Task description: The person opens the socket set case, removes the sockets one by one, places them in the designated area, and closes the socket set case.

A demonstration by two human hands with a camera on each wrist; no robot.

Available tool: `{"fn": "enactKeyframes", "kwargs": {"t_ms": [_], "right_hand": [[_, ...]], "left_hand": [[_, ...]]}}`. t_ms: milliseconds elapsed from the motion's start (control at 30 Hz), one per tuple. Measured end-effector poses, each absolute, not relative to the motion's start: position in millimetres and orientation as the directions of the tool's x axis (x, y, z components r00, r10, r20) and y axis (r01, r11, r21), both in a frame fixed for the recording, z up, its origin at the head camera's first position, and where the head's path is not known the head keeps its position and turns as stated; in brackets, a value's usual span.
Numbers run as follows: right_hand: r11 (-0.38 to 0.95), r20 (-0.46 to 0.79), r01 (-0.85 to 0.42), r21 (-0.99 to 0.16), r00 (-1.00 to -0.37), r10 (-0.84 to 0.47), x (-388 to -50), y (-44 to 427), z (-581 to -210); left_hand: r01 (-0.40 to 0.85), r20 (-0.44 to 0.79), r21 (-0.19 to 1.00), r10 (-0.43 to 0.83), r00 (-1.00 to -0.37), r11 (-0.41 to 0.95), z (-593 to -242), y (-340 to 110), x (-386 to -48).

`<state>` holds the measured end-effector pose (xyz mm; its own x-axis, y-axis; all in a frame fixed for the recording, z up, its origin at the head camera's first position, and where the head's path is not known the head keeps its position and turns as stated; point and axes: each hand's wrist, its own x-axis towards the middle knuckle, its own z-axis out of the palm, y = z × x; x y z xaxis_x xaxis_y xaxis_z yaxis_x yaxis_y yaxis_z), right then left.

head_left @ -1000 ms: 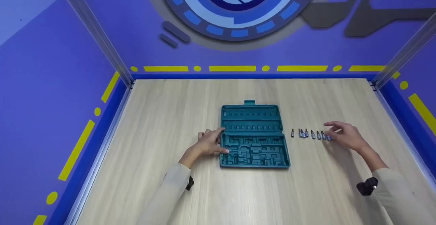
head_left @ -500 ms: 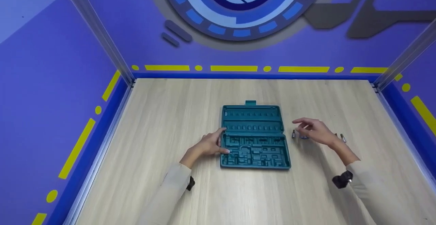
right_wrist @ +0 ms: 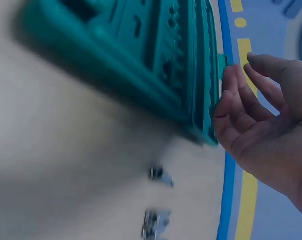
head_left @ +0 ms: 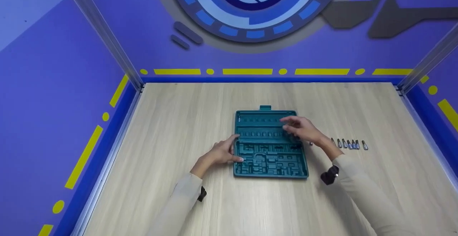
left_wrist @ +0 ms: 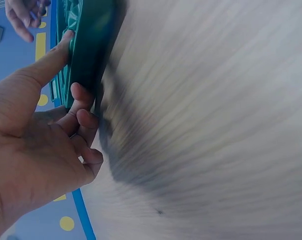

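A green moulded tool case [head_left: 247,141] lies unfolded on the table, its many shaped recesses facing up. My left hand [head_left: 220,152] grips its left edge, thumb over the rim; in the left wrist view the other fingers curl against the outer side of the case [left_wrist: 93,47]. Above the upper right part of the case hovers my right hand [head_left: 304,130]. Seen in the right wrist view, that hand [right_wrist: 270,112] has loosely bent fingers and nothing visible between them. Several small metal bit sockets [head_left: 349,144] stand in a row to the right; part of the row is hidden by the right hand and forearm.
The wooden tabletop [head_left: 179,121] is bounded by blue-purple panels [head_left: 64,103] on the left, back and right. Metal posts [head_left: 107,39] rise at the back corners. Each wrist carries a black camera [head_left: 330,175].
My right hand has moved left, from over the far end of the bit socket row to above the case, uncovering the sockets on the right. The left hand keeps its grip.
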<state>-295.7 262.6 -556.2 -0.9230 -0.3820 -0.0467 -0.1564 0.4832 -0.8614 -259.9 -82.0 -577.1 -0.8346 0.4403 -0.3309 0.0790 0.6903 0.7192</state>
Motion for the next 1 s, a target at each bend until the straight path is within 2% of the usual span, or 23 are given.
{"fn": "enactKeyframes", "kwargs": {"t_ms": [300,467,600,833,1000], "right_hand": [[0.492,-0.005,-0.207,-0.845,-0.919,-0.395,-318,213,-565],[0.559,0.050,-0.351,-0.751,-0.874,-0.483,-330,181,-572],[0.552,0.107,-0.422,-0.719,-0.852,-0.513,-340,157,-576],[0.569,0.119,-0.341,-0.748,-0.913,-0.391,-348,127,-587],[0.691,0.038,-0.237,-0.682,-0.956,-0.291,-350,111,-590]], "left_hand": [[0.082,-0.331,0.723,0.448,-0.830,0.686,-579,-81,-262],[0.091,-0.335,0.709,0.448,-0.829,0.699,-579,-82,-262],[0.105,-0.331,0.695,0.447,-0.831,0.711,-578,-83,-264],[0.097,-0.329,0.706,0.446,-0.832,0.701,-579,-82,-265],[0.111,-0.317,0.705,0.451,-0.834,0.701,-579,-84,-264]]}}
